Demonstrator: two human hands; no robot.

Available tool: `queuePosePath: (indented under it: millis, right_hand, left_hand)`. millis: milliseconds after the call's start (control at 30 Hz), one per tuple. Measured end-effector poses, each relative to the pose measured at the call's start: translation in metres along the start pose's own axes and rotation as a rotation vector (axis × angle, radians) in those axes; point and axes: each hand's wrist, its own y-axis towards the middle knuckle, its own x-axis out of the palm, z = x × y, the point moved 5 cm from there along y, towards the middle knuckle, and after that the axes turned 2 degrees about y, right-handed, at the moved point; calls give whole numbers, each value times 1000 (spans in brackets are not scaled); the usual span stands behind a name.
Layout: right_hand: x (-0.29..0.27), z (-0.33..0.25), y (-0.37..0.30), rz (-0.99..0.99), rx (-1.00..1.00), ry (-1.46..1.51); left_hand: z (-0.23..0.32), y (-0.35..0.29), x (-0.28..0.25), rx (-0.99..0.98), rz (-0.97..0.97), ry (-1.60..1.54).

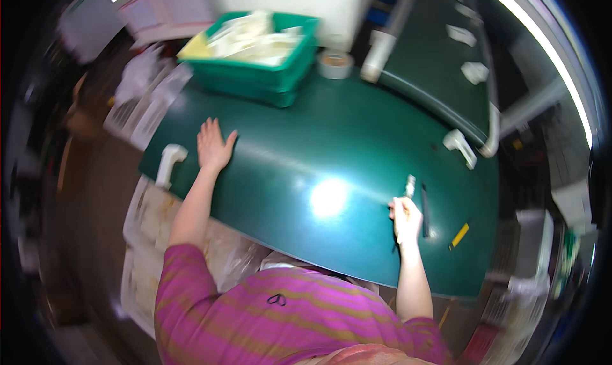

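My left hand (215, 146) lies with its fingers stretched on the green tabletop (274, 180), holding nothing. To its left a white angled plastic piece (169, 164) lies at the table's edge. At the right, my right hand (407, 221) is closed, its fingers curled together over the table. A small whitish object (410, 185) shows just beyond the knuckles; whether it is in the grip is unclear. Beside this hand lies a thin black stick-like tool (425, 209). Farther right are a short yellow strip-like object (459, 235) and another white angled piece (460, 148).
A green basket (245, 84) heaped with white pieces stands at the table's far left, near a roll of tape (335, 64). Beyond the far right edge runs a dark conveyor belt (433, 65) carrying several white pieces. White crates (137, 237) stand low on the left.
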Motion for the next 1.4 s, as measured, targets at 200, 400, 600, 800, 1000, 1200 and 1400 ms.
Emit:
queuePosePath:
  millis: [200,400,600,800,1000,1200,1400]
  right_hand:
    - [-17,-33,23,-96,-358,-257]
    - [-119,-64,144,587,-565,-751]
    - [-142,-15,194,590,-135,-925]
    - [-44,-59,77,36,-562,-365]
    - [24,-43,-28,-212,-384,-504]
    - [-40,-38,-37,395,-485,-482]
    - [-43,-3,-15,378,-155,-816]
  left_hand:
    - [141,-95,-15,584,-125,-184]
    - [250,-218,-72,1310,-584,-336]
    - [253,-251,-36,312,-1565,-1495]
    - [269,-178,-59,443,-759,-1596]
    - [289,-176,-43,605,-857,-1793]
    - [285,-173,7,118,-1329,-1828]
    - [287,-193,-17,43,-1700,-1830]
